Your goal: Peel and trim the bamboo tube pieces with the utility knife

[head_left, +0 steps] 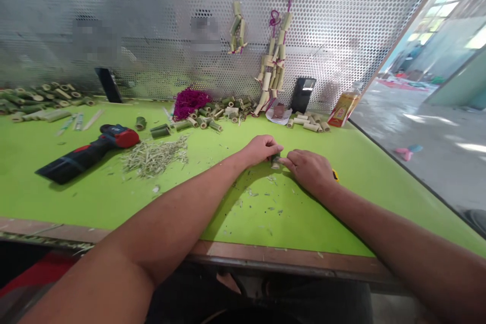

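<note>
My left hand (263, 150) pinches a short green bamboo piece (275, 161) against the green tabletop, the thumb and fingertips at its upper end. Just to the right, my right hand (312, 166) is closed, its thumb reaching to the side of that piece. A yellow-and-black handle end (335, 175) sticks out behind the right palm; the rest of this tool is hidden in the grip. Small bamboo chips (271, 179) lie scattered below both hands.
A cordless drill (87, 154) lies at left beside a heap of shavings (155, 157). Along the back are cut bamboo pieces (36, 98), purple string (189, 103), a dark phone-like slab (302, 93) and a bottle (343, 107). Strung bamboo figures (271, 63) hang on the perforated metal panel (159, 20).
</note>
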`<state>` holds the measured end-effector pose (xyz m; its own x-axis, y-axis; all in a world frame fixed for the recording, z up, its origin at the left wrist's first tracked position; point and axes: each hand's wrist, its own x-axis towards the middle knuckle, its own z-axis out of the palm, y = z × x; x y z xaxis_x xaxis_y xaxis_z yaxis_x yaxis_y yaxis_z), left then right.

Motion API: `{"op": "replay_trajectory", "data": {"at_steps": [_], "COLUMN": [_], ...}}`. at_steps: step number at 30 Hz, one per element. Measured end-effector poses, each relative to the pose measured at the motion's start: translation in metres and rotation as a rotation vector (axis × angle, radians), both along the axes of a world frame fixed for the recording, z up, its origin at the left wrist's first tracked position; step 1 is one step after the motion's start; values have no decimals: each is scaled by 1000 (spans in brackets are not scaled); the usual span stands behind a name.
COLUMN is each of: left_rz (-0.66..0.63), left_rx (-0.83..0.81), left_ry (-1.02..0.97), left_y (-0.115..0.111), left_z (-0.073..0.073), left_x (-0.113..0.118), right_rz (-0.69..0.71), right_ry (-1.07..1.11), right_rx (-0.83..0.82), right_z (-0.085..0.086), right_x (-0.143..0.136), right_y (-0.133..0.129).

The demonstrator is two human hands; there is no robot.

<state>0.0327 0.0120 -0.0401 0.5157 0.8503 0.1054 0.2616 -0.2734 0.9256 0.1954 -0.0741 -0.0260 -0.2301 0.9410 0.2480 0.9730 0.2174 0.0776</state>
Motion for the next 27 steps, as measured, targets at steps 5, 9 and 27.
{"op": "replay_trajectory", "data": {"at_steps": [5, 9, 27], "left_rz": [-1, -6, 41], "left_rx": [7, 8, -19], "left_ry": [2, 9, 2], "left_y": [-1, 0, -1], "left_z": [1, 1, 3], "left_x": [0, 0, -1], "right_rz": [-20, 6, -41], "right_ry": [6, -7, 7], "right_rx": [-4, -38, -8], "right_z": [0, 1, 0], "right_x": [1, 2, 0], "right_y": [5, 7, 2]}}
